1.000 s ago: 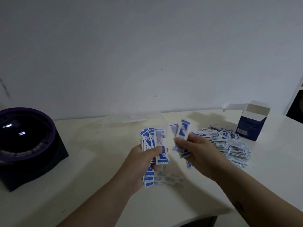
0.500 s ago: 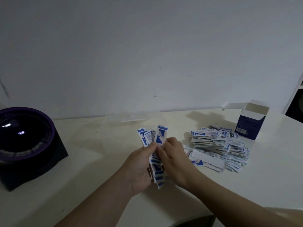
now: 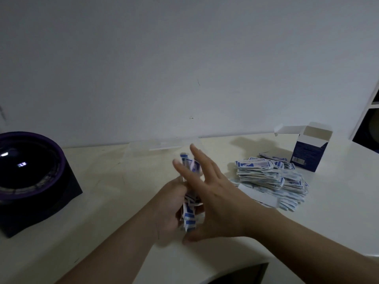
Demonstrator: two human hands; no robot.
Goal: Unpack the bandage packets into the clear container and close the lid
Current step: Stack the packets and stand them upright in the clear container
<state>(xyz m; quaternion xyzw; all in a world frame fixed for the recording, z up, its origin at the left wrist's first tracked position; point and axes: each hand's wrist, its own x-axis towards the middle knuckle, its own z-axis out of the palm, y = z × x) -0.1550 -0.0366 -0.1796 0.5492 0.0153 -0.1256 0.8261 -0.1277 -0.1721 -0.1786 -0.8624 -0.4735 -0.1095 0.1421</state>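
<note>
My left hand (image 3: 171, 203) grips a bunch of blue-and-white bandage packets (image 3: 189, 214) upright over the table. Flat against the bunch's right side lies my right hand (image 3: 213, 193), fingers straight and spread, hiding most of the packets. Just behind both hands stands the clear container (image 3: 147, 154), hard to make out, with its top edge catching light. A large loose pile of bandage packets (image 3: 270, 179) lies on the table to the right of my hands.
An opened blue-and-white cardboard box (image 3: 309, 150) stands at the back right behind the pile. A dark round device with a purple rim (image 3: 30, 177) sits at the left. The table's front edge (image 3: 235, 265) runs below my forearms. A dark shelf opening (image 3: 369, 130) shows far right.
My right hand put its packets into the bunch in my left hand, then let go and opened flat against the bunch. The fanned packets are now gathered closer together.
</note>
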